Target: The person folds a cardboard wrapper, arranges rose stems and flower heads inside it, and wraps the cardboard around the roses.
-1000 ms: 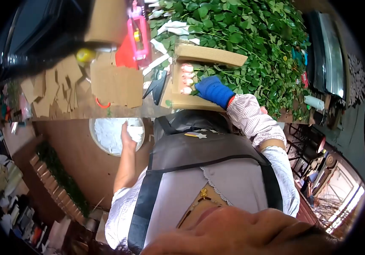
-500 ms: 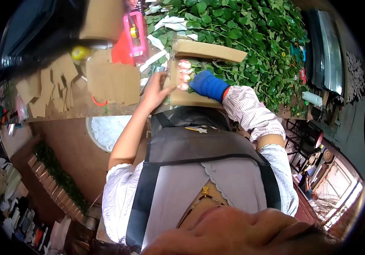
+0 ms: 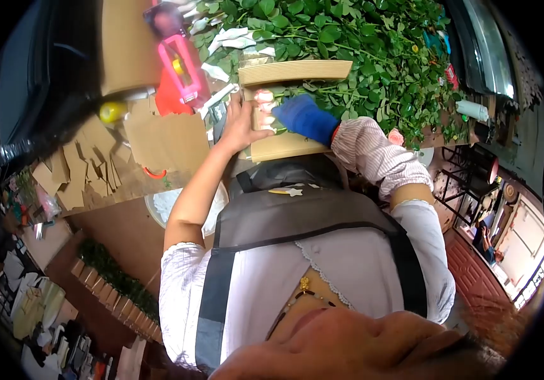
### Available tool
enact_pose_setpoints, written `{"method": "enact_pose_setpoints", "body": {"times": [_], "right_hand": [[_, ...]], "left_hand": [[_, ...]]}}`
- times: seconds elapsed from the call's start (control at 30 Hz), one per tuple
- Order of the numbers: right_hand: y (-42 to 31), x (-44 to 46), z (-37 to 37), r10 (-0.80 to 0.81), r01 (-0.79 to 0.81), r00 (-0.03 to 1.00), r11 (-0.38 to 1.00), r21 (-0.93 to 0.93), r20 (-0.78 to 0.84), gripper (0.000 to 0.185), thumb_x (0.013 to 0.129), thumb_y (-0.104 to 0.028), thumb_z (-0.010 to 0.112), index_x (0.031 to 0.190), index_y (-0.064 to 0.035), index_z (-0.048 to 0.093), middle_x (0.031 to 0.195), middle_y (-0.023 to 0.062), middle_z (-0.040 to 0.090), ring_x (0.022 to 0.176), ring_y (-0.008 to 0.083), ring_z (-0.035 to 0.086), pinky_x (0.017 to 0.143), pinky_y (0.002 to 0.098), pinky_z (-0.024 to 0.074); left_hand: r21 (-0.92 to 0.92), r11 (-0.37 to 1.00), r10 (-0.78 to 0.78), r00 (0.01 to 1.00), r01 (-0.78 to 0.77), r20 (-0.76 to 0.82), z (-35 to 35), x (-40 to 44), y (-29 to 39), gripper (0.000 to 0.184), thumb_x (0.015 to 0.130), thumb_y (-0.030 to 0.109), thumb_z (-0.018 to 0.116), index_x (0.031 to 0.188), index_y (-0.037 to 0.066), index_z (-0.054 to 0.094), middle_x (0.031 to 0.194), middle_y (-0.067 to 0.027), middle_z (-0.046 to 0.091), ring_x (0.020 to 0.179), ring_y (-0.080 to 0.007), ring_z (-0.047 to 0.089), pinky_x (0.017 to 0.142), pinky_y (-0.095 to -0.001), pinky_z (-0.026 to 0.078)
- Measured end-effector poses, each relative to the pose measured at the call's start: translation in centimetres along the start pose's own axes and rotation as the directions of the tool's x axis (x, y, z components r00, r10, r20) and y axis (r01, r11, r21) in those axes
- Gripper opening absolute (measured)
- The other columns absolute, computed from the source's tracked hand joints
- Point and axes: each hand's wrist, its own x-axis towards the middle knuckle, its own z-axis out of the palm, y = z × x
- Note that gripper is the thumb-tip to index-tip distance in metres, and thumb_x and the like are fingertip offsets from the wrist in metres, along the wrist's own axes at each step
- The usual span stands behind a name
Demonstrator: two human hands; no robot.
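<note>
Bare and with its fingers apart, my left hand [image 3: 240, 126] rests at the left edge of a corrugated cardboard wrap [image 3: 284, 149], its thumb stretched toward a short row of pink-and-white roses [image 3: 263, 98]. In a blue glove, slightly smeared by motion, my right hand [image 3: 305, 119] is curled against the roses just behind their heads, closed on a rose; its fingertips are hidden. A raised strip of the cardboard [image 3: 297, 72] stands along the far side of the roses. Leafy stems [image 3: 373, 95] run off to the right.
A large heap of green rose foliage [image 3: 348, 31] covers the back and right of the table. White-netted buds [image 3: 231, 39] and a pink tape dispenser [image 3: 182, 69] lie at the back left. Cardboard sheets [image 3: 167, 142] spread left. A white-filled basin [image 3: 164, 206] stands below the table edge.
The view has shifted and turned a little. My left hand's thumb has come nearer the roses, and the gloved right hand stays beside the rose heads, now blurred.
</note>
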Motion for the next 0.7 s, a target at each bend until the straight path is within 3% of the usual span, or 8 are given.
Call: {"method": "enact_pose_setpoints", "body": {"times": [0.13, 0.23, 0.33, 0.43, 0.53, 0.57, 0.67, 0.7], "right_hand": [[0.4, 0.5, 1.1, -0.047, 0.046, 0.998, 0.998, -0.035, -0.034, 0.025, 0.087, -0.020, 0.064, 0.111, -0.0124, 0.061, 0.089, 0.0139, 0.072, 0.080, 0.0315, 0.072, 0.061, 0.0463, 0.0528], [0.1, 0.5, 1.3, -0.045, 0.043, 0.998, 0.997, -0.063, -0.035, 0.022, 0.090, -0.019, 0.058, 0.109, -0.0103, 0.065, 0.088, 0.0125, 0.072, 0.079, 0.0310, 0.072, 0.063, 0.0450, 0.0536], [0.2, 0.6, 2.8, -0.101, 0.095, 0.987, 0.994, -0.049, -0.124, 0.020, 0.090, -0.017, 0.057, 0.106, -0.0075, 0.064, 0.088, 0.0139, 0.072, 0.077, 0.0314, 0.072, 0.062, 0.0454, 0.0531], [0.4, 0.7, 2.8, -0.139, 0.133, 0.985, 0.989, -0.071, -0.098, 0.021, 0.090, -0.017, 0.057, 0.106, -0.0072, 0.064, 0.088, 0.0152, 0.072, 0.075, 0.0323, 0.071, 0.062, 0.0471, 0.0529], [1.2, 0.3, 2.5, -0.205, 0.204, 0.974, 0.979, -0.026, -0.096, 0.021, 0.094, -0.024, 0.052, 0.102, -0.0056, 0.057, 0.083, 0.0189, 0.070, 0.070, 0.0354, 0.069, 0.061, 0.0497, 0.0513], [1.0, -0.3, 1.9, -0.190, 0.185, 0.973, 0.982, -0.050, -0.129, 0.020, 0.094, -0.025, 0.051, 0.100, -0.0067, 0.056, 0.082, 0.0174, 0.070, 0.069, 0.0354, 0.068, 0.060, 0.0500, 0.0509], [1.6, -1.3, -0.7, 0.054, -0.045, 0.994, 0.994, 0.101, -0.091, 0.021, 0.094, -0.026, 0.051, 0.103, -0.0081, 0.057, 0.082, 0.0157, 0.070, 0.072, 0.0339, 0.069, 0.062, 0.0478, 0.0519], [2.0, -1.6, -0.4, 0.045, -0.039, 0.977, 0.999, 0.034, -0.209, 0.021, 0.093, -0.026, 0.053, 0.105, -0.0099, 0.059, 0.084, 0.0148, 0.071, 0.077, 0.0324, 0.070, 0.066, 0.0457, 0.0532]], "left_hand": [[0.033, 0.999, -0.001, 0.999, 0.000, 0.032, -0.1, 0.6, 0.1, 0.092, 0.064, 0.044, 0.090, 0.133, 0.001, 0.047, 0.151, -0.0331, 0.020, 0.141, -0.0522, 0.022, 0.116, -0.0532, 0.025], [0.006, 1.000, -0.014, 0.999, 0.014, 0.048, 0.0, 0.5, -0.1, 0.094, 0.064, 0.045, 0.089, 0.134, 0.000, 0.047, 0.155, -0.0337, 0.014, 0.145, -0.0525, 0.015, 0.117, -0.0553, 0.022], [0.010, 1.000, -0.027, 0.998, 0.027, 0.062, 0.2, 0.7, -0.3, 0.094, 0.064, 0.045, 0.088, 0.135, 0.000, 0.046, 0.155, -0.0334, 0.014, 0.145, -0.0527, 0.015, 0.117, -0.0549, 0.021], [-0.047, 0.996, -0.080, 0.996, 0.082, 0.037, 0.5, 0.7, -0.2, 0.083, 0.067, 0.044, 0.087, 0.131, 0.004, 0.051, 0.156, -0.0319, 0.014, 0.145, -0.0527, 0.015, 0.118, -0.0547, 0.020], [-0.134, 0.991, -0.036, 0.996, 0.025, -0.085, 2.0, 0.9, -1.6, 0.069, 0.070, 0.042, 0.085, 0.123, 0.008, 0.057, 0.156, -0.0305, 0.017, 0.144, -0.0528, 0.017, 0.117, -0.0549, 0.020], [-0.118, 0.993, -0.034, 0.990, 0.018, -0.137, 2.1, 0.8, -1.2, 0.059, 0.072, 0.039, 0.084, 0.117, 0.009, 0.061, 0.156, -0.0301, 0.020, 0.143, -0.0525, 0.020, 0.117, -0.0551, 0.020], [-0.185, 0.983, -0.046, 0.987, 0.017, -0.154, 2.1, 0.5, -0.9, 0.062, 0.072, 0.037, 0.084, 0.121, 0.009, 0.059, 0.156, -0.0306, 0.021, 0.142, -0.0527, 0.021, 0.116, -0.0556, 0.022], [-0.187, 0.982, -0.049, 0.986, 0.018, -0.160, 2.2, 0.3, -0.8, 0.063, 0.072, 0.037, 0.084, 0.122, 0.009, 0.059, 0.156, -0.0304, 0.021, 0.142, -0.0527, 0.021, 0.116, -0.0556, 0.022]]}}
